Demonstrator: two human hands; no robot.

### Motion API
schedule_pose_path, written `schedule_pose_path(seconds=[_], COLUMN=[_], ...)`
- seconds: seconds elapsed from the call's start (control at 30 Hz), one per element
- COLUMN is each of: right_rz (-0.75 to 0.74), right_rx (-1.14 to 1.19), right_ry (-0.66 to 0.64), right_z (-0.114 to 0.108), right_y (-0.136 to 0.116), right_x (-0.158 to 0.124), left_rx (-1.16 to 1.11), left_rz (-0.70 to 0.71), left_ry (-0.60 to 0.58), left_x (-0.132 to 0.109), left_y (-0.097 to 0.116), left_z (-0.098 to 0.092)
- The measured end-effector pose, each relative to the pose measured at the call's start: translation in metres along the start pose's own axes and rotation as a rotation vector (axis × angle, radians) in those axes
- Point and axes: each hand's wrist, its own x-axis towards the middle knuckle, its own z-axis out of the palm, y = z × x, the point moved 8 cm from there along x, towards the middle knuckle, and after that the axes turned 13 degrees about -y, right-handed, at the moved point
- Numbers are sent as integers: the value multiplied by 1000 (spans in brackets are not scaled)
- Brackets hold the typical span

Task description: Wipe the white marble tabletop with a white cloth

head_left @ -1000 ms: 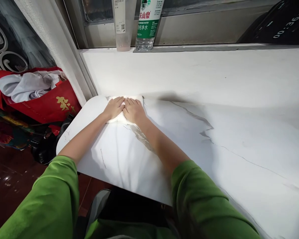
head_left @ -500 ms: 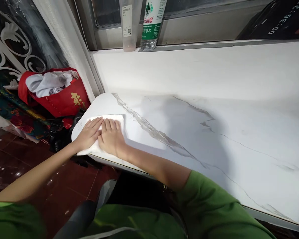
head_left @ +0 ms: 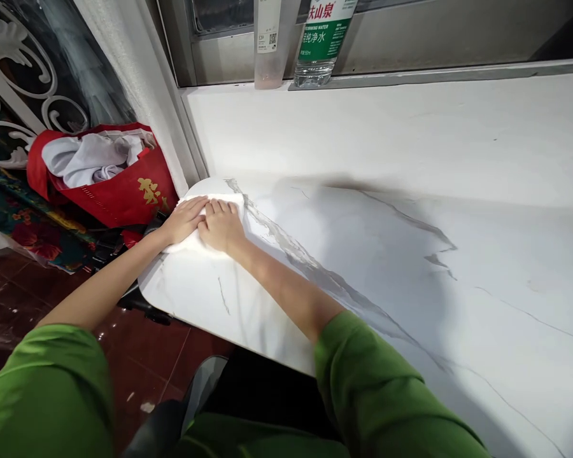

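Both my hands lie flat, side by side, on a white cloth [head_left: 236,202] at the far left corner of a white marble-patterned table [head_left: 363,267]. My left hand [head_left: 185,220] presses the cloth's left part, fingers stretched out. My right hand [head_left: 221,224] covers its middle, fingers flat and together. Only the cloth's edges show around the hands. Green sleeves cover both upper arms.
A white sill [head_left: 386,127] runs behind the table, with a clear cup [head_left: 268,44] and a green-labelled water bottle [head_left: 322,41] by the window. To the left on the floor stands a red bag [head_left: 114,184] with white fabric. A dark chair seat is below me.
My hands and the cloth slid from the far corner back to the table's near left edge, then forward again to the far left corner.
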Motion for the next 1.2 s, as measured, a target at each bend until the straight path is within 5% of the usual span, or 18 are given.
schedule_pose_path(seconds=[0.23,0.43,0.7,1.03,1.2], right_rz=[115,122,52,-194,-164], right_rx=[-11,-3,-90,-128,-122], right_ry=[76,107,39,-57,-80], right_z=[-11,-9,-11,-6,-10], right_y=[71,82,53,-6,6], right_x=[61,69,6,-147,-165], left_rx=[-32,-66,-9,32,36], left_rz=[35,67,32,-47,19], left_ry=[11,31,9,37,0], left_x=[102,116,55,-101,-100], left_y=[-8,-10,25,121,147], left_z=[-15,-16,-1,40,46])
